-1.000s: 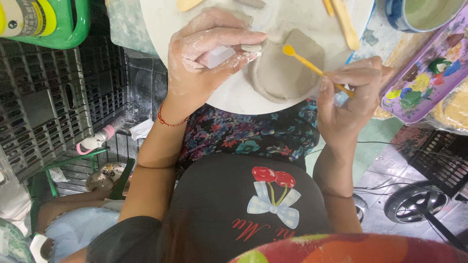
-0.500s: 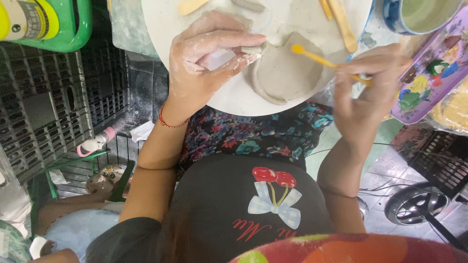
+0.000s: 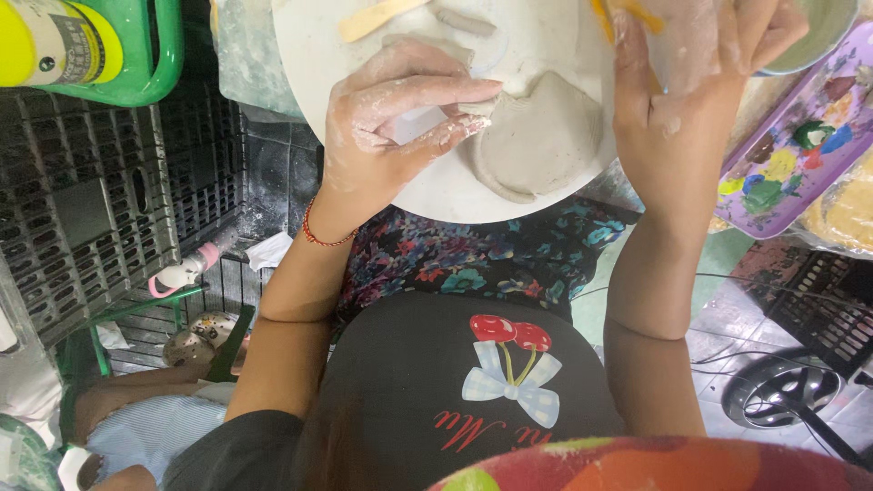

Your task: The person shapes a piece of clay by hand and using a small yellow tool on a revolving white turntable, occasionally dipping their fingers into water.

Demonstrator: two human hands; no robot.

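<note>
A round white board rests over my lap with a flat grey clay piece on it. My left hand, smeared with clay, pinches a small lump of clay at the edge of that flat piece. My right hand is raised over the board's right side, near a bowl, gripping a yellow-handled tool whose end goes out of the top of the picture. A wooden stick and a clay roll lie at the board's far side.
A purple paint palette with coloured blobs sits at right. At left stand black plastic crates and a green holder with a yellow bottle. A fan and cables lie on the floor at lower right.
My right hand has lifted off the clay piece and gone up and right with the yellow tool, toward the bowl. The left hand keeps its pinch at the clay's edge.
</note>
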